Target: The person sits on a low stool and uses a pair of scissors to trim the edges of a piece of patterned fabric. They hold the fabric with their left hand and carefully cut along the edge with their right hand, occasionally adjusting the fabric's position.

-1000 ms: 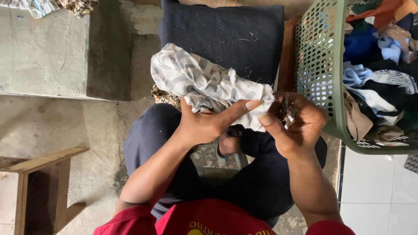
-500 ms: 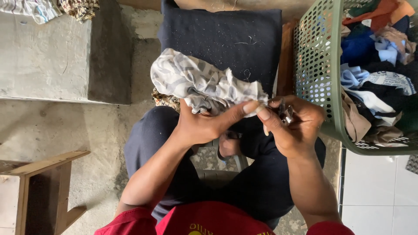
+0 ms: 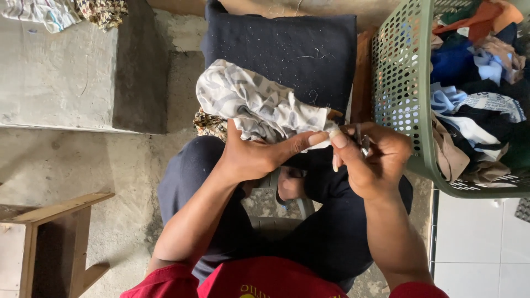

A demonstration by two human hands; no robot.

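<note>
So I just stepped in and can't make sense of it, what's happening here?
A seated person is working over their lap. The left hand grips a bunched white and grey patterned cloth and pinches its end, while the right hand holds a small metal tool, too hidden to identify, right at that end. A dark folded cloth lies just ahead, and a green perforated basket full of mixed fabric pieces stands at the person's right.

A home sewing corner: rough concrete floor (image 3: 110, 160), green laundry basket (image 3: 400, 83) full of clothes.
</note>
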